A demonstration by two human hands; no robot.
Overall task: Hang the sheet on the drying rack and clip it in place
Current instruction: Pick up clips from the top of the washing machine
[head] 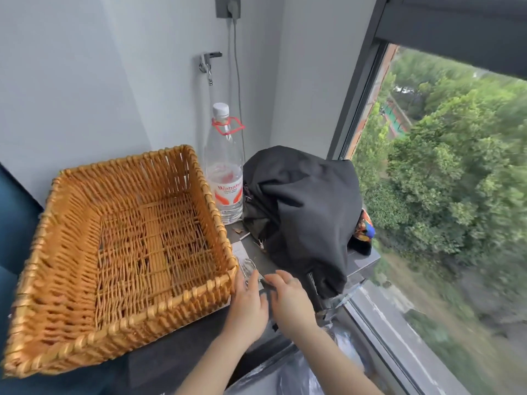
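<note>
Both hands meet at lower centre of the frame, the left hand (pixel 247 305) and right hand (pixel 291 300) pinching small clips (pixel 251 267) beside the empty wicker basket (pixel 119 252); no sheet is visible, likely soft and best gripped along its edge.

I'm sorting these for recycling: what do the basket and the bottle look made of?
Basket: woven wicker or rattan, glossy honey-brown; interlaced strands and a braided rim show. Bottle: clear plastic, probably PET, see-through with a white screw cap, a red neck ring and a printed label.

Woven wicker basket (pixel 122 252), seemingly matt black cloth (pixel 305 212)
</note>
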